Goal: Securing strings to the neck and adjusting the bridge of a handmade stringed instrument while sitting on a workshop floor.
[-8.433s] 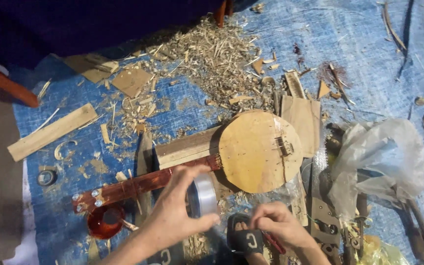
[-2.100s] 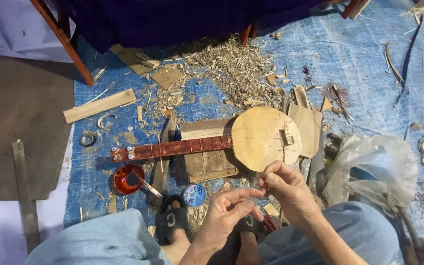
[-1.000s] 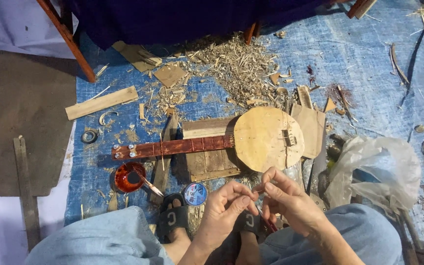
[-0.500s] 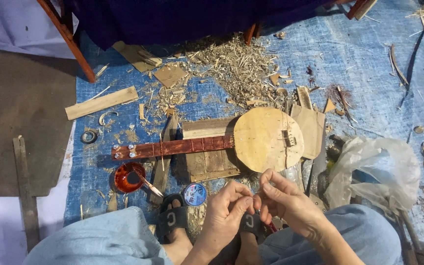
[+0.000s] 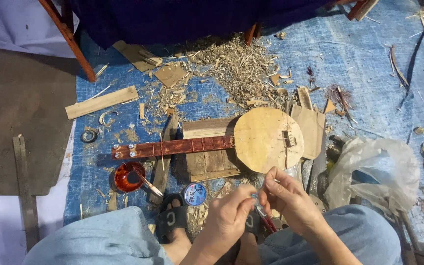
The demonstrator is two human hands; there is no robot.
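Fingers (image 5: 245, 196) of your left hand (image 5: 226, 218) and fingers (image 5: 270, 182) of your right hand (image 5: 290, 201) meet tip to tip, pinched together on sth. very thin and small between them; it looks like a fine string or wire, but it is too small to tell for sure. Both hands hover low, above your sandalled foot (image 5: 172, 223), not resting on the floor.

The small wooden instrument (image 5: 266, 140) lies just beyond the fingertips, flat on a wooden board (image 5: 207, 164), round body nearest to the fingers and red-brown neck (image 5: 172, 147) pointing away to the left. A little blue-lidded round tin (image 5: 194, 194) sits close to the left of the fingers, and further left is a bowl of red stain (image 5: 128, 176) w/ a brush in it. Red-handled pliers (image 5: 267, 223) lie directly under the hands. To the right of the fingers is a crumpled plastic bag (image 5: 379, 167); far ahead, a heap of wood shavings (image 5: 236, 68) on the blue tarp (image 5: 369, 59).

As I judge, you are at the step of preparing a thin piece by hand, prob. for fitting on the instrument. The next move needs a steady pinch and small, slow pulls, because such a thin thing slips easily. Keep the hands close to the body of the instrument, so the reach stays short.
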